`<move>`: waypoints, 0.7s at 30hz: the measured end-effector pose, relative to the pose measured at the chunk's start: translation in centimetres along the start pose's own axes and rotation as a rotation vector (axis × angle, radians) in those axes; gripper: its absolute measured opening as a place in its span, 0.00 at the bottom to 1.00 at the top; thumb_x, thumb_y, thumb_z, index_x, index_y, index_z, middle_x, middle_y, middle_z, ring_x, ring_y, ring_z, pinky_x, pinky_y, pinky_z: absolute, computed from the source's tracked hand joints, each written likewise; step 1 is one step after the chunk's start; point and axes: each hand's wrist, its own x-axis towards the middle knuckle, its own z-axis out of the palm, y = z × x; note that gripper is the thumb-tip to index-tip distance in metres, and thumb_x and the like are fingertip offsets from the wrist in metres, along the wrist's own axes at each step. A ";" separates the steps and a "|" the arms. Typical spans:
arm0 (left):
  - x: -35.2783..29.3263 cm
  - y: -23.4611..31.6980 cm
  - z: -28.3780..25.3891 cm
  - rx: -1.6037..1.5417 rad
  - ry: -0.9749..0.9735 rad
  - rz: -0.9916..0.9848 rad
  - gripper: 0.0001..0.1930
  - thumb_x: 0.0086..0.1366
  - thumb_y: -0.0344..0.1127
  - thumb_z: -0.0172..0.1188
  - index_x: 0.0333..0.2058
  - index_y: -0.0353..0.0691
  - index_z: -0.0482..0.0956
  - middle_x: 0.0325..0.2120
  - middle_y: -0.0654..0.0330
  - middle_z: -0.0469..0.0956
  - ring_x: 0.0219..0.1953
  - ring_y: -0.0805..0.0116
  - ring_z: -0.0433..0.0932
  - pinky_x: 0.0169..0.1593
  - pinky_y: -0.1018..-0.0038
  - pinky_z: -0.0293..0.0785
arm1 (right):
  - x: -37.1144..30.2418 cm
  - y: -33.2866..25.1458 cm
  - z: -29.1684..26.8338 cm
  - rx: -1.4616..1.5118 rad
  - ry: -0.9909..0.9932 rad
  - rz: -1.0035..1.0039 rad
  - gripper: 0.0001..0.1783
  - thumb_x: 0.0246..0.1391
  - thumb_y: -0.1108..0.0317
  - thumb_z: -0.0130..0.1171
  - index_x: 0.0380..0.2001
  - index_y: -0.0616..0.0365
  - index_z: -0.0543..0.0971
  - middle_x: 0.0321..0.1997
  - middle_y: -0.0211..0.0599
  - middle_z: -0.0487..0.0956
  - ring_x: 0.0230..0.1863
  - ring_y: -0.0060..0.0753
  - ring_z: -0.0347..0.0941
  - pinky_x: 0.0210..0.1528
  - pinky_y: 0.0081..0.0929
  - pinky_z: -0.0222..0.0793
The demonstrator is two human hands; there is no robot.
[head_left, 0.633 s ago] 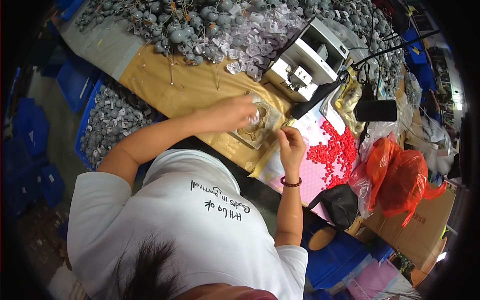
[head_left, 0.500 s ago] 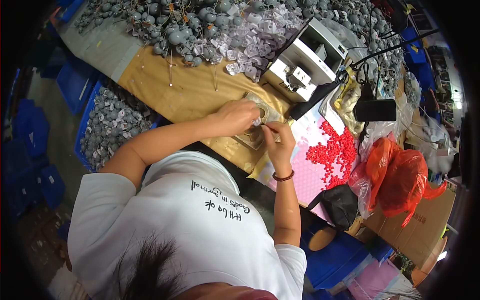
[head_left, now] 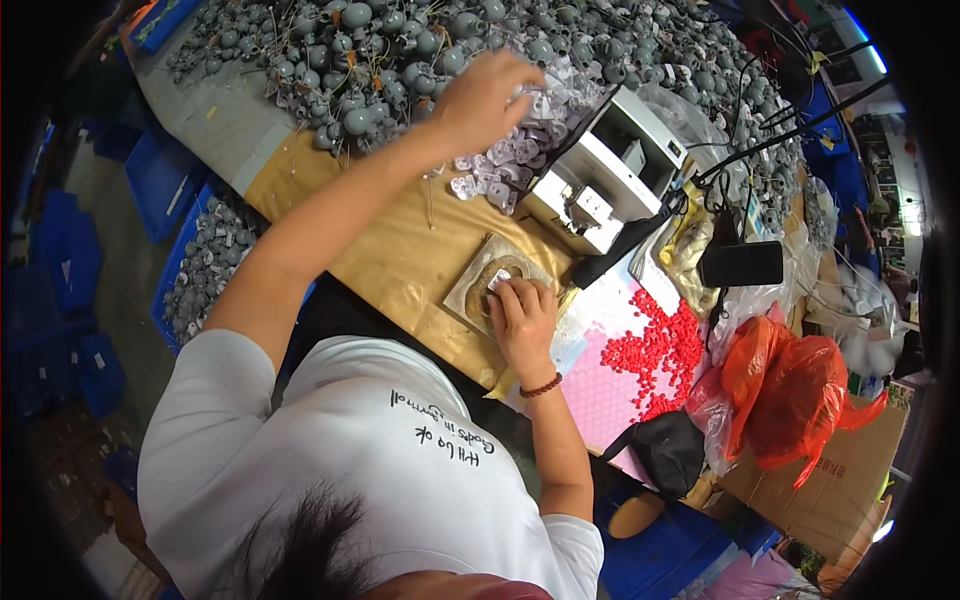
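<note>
My left hand (head_left: 485, 100) is stretched over the far pile, between the grey round balls (head_left: 405, 55) and the clear plastic pieces (head_left: 515, 150). It is slightly blurred, with fingers and thumb apart and nothing visible between them. Close to me, a square block (head_left: 470, 290) with a ring-shaped recess lies on the brown table covering. Over this block my right hand (head_left: 523, 315) is closed, its fingertips pinching a small clear plastic piece (head_left: 497, 280) at the recess. A beaded bracelet circles the right wrist.
Behind the block stands a white machine (head_left: 600, 180). Red small parts (head_left: 655, 350) are scattered on pink sheeting to the right, beside a black pouch (head_left: 660, 450), a phone (head_left: 742, 264) and a red plastic bag (head_left: 800, 400). A blue bin (head_left: 165, 290) of grey balls stands at left.
My left hand has left the block and moved up and away to the far pile. My right hand has shifted slightly left and down, staying at the block with the clear piece.
</note>
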 end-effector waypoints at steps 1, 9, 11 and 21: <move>1.6 -1.6 0.9 0.020 0.053 -0.016 0.08 0.62 0.32 0.58 0.40 0.41 0.80 0.38 0.54 0.78 0.42 0.53 0.77 0.47 0.61 0.73 | -0.2 -0.1 0.2 0.004 0.013 0.017 0.13 0.45 0.73 0.68 0.37 0.57 0.81 0.40 0.35 0.78 0.44 0.43 0.72 0.45 0.38 0.67; 11.2 -8.8 7.9 0.367 -0.221 -0.223 0.15 0.58 0.44 0.60 0.41 0.47 0.81 0.44 0.56 0.77 0.52 0.52 0.73 0.53 0.56 0.73 | -0.7 0.2 0.9 0.155 0.084 0.160 0.14 0.46 0.77 0.68 0.39 0.59 0.80 0.42 0.41 0.77 0.45 0.46 0.72 0.47 0.38 0.69; 12.2 -9.4 9.6 0.471 -0.156 -0.244 0.15 0.58 0.44 0.60 0.43 0.47 0.81 0.46 0.55 0.75 0.54 0.51 0.71 0.54 0.52 0.72 | -1.0 0.0 0.7 0.234 0.100 0.236 0.15 0.48 0.76 0.68 0.41 0.60 0.79 0.45 0.45 0.76 0.46 0.48 0.73 0.48 0.38 0.70; 14.9 -12.1 10.2 0.298 -0.257 -0.254 0.14 0.62 0.47 0.59 0.39 0.46 0.83 0.34 0.59 0.83 0.43 0.55 0.78 0.51 0.57 0.72 | -0.9 0.5 -2.7 0.476 0.145 0.370 0.11 0.53 0.80 0.62 0.41 0.65 0.78 0.43 0.47 0.77 0.39 0.41 0.78 0.39 0.29 0.74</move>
